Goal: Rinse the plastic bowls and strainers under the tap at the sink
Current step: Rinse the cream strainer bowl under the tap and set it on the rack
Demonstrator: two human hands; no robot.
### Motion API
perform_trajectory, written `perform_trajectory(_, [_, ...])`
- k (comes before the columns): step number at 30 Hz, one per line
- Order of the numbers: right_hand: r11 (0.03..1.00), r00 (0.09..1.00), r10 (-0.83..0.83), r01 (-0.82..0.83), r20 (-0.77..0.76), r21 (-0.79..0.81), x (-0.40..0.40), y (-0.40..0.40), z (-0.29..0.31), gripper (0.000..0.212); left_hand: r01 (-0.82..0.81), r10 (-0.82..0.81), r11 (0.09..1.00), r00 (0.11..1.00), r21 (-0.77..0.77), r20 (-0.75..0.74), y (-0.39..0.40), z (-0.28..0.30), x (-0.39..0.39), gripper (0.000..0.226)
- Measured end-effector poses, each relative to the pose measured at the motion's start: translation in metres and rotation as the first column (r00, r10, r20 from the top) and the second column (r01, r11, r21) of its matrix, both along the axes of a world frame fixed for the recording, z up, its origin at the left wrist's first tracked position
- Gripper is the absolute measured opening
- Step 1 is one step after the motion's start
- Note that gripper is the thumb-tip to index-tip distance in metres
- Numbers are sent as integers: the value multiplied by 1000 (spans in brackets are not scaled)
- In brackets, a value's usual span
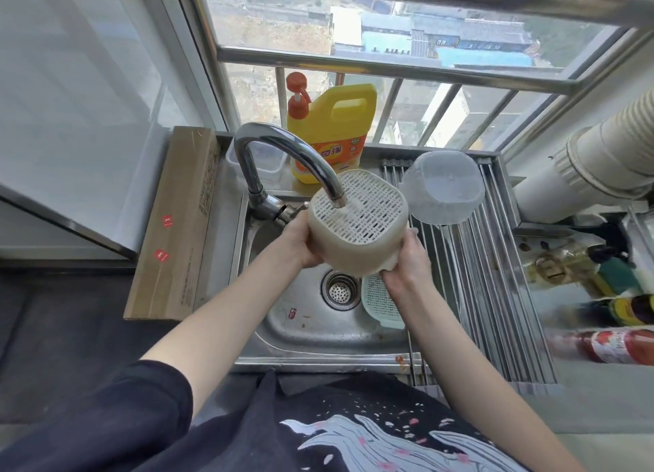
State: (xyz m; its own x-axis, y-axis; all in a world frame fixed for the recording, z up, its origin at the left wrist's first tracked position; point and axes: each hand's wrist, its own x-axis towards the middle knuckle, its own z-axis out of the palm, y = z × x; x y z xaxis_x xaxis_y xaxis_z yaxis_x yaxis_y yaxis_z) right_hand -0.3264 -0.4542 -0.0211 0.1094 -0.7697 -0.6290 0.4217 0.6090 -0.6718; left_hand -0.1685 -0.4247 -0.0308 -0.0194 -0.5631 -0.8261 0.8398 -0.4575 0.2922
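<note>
Now gripping white strainer (pixel 357 224) at frame centre under tap (pixel 283 153), left hand (pixel 300 241) and right hand (pixel 407 259) both closed around its sides, above sink (pixel 300 326).

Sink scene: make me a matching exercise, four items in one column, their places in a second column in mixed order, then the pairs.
Items
1. white strainer
2. clear bowl
3. pale green strainer
4. yellow detergent bottle

Places
A. upside down on the drying rack
B. on the ledge behind the tap
C. lying in the sink basin beside the drain
D. held under the spout by the left hand and right hand

Pairs: 1-D, 2-A, 3-C, 4-B
</note>
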Motion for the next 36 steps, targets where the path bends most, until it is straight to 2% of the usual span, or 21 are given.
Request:
perform_trajectory(2, [996,980,10,-28,-201,-85,6,-3,1,27,-47,46,999,997,-14,-58,6,-4,-6,46])
perform_trajectory(4, [982,920,-31,-45,-391,-183,10,-5,0,25,-63,55,995,992,-72,-113,9,-7,-9,49])
perform_trajectory(7, [956,858,-77,-81,-508,-282,9,-7,-1,40,-5,-8,998,983,-67,-186,18,-10,-13,44])
perform_trajectory(10, [904,814,-11,-240,-581,-353,5,-11,0,53,120,-133,991,947,-62,-293,27,-19,-7,49])
perform_trajectory(12, [880,831,94,-327,-548,-345,3,-14,2,53,168,-204,973,943,-156,-263,32,-21,-3,49])
perform_trajectory(15, [868,868,252,-398,-428,-296,0,-19,0,49,135,-199,953,954,-270,-226,37,-15,-1,34])
perform_trajectory(17, [850,846,320,-455,-427,-264,0,-22,-2,47,63,-102,962,985,-266,-138,36,-23,6,27])
perform_trajectory(20, [852,835,368,-479,-410,-211,2,-25,-6,30,-44,49,968,999,-246,16,36,-34,16,15])
perform_trajectory(22, [840,817,495,-537,-295,-78,-2,-26,-9,20,-82,135,958,975,-275,179,36,-33,18,8])
perform_trajectory(23, [819,802,567,-574,-188,20,-6,-26,-10,28,-86,169,947,952,-309,253,37,-30,19,8])
perform_trajectory(24, [792,787,610,-604,-87,93,-9,-26,-12,41,-58,170,937,938,-344,304,37,-26,20,20])
perform_trajectory(25, [775,778,628,-621,-35,119,-12,-25,-14,54,18,119,932,928,-362,353,37,-23,21,43])
perform_trajectory(27, [797,795,603,-599,-57,73,-16,-26,-16,73,198,-43,934,888,-297,457,38,-21,23,77])
perform_trajectory(28, [810,807,584,-586,-85,6,-17,-27,-17,76,279,-133,935,849,-220,512,40,-19,25,85])
perform_trajectory(30, [786,798,588,-602,-130,-141,-19,-26,-16,67,417,-312,907,761,-60,569,44,-16,26,95])
perform_trajectory(33, [725,763,629,-644,-147,-242,-19,-25,-12,51,497,-420,867,700,28,577,49,-17,29,86])
perform_trajectory(36, [700,762,628,-643,-161,-311,-13,-27,-4,42,488,-427,870,680,67,597,48,-12,28,43])
